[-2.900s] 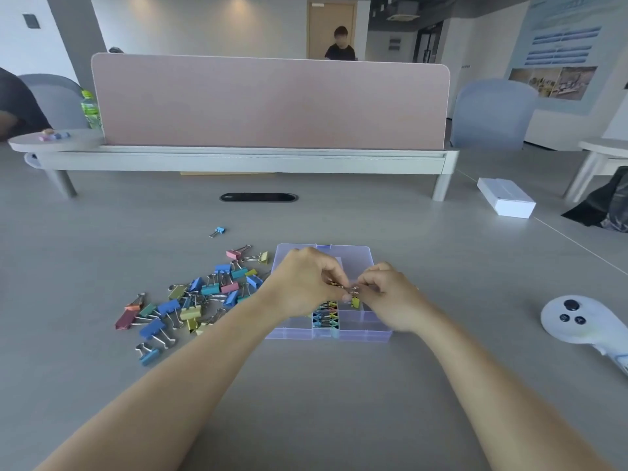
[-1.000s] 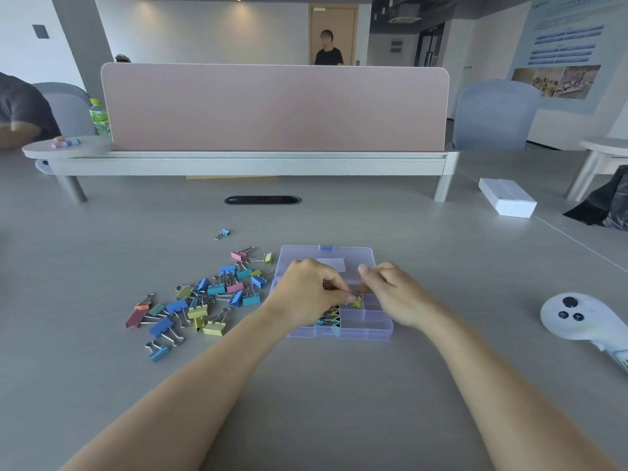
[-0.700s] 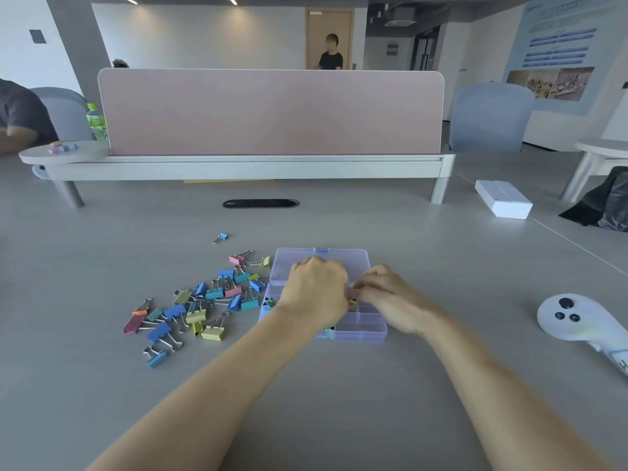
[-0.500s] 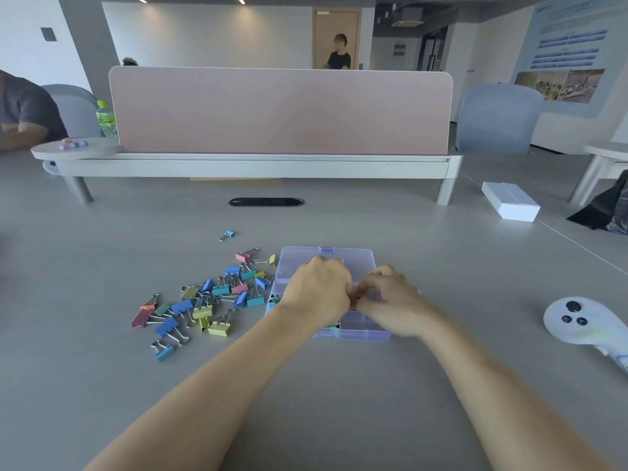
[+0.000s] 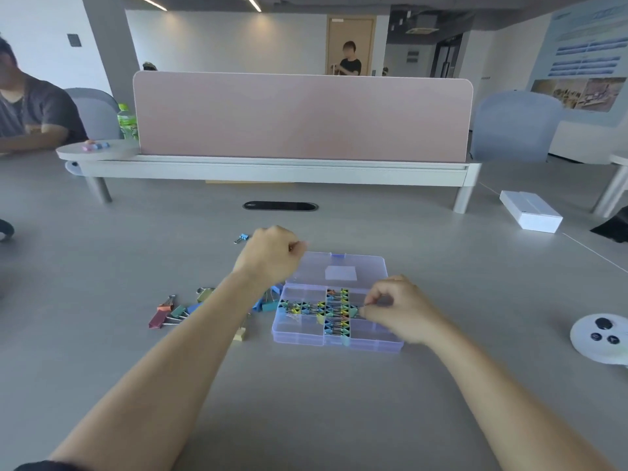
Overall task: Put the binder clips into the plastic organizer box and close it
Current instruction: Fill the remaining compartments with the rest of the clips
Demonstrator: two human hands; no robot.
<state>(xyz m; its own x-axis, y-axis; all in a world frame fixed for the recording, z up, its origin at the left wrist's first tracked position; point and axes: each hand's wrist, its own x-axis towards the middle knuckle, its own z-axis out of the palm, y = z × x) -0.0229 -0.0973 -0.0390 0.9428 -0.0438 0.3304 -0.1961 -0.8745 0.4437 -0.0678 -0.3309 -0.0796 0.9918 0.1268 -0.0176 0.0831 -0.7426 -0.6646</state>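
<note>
Grey table (image 5: 339,419), open plastic organizer box (image 5: 299,338), binder clips (image 5: 334,309) filed inside.
Box mid-table, lid label (image 5: 341,273) plain white; loose clips (image 5: 163,316) just left; right hand (image 5: 399,311) pinches one binder clip (image 5: 355,312) by its wire; left hand (image 5: 270,256) curled beside lid, contents unclear.

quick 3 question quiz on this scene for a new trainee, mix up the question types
1. True or false: the lid of the organizer box is shut.
2. The pile of loose binder clips lies on which side of the box? A left, B right, C on the lid.
3. Which hand pinches a clip at the box's filled row?
Key: 1 false; 2 A; 3 the right hand.
</note>
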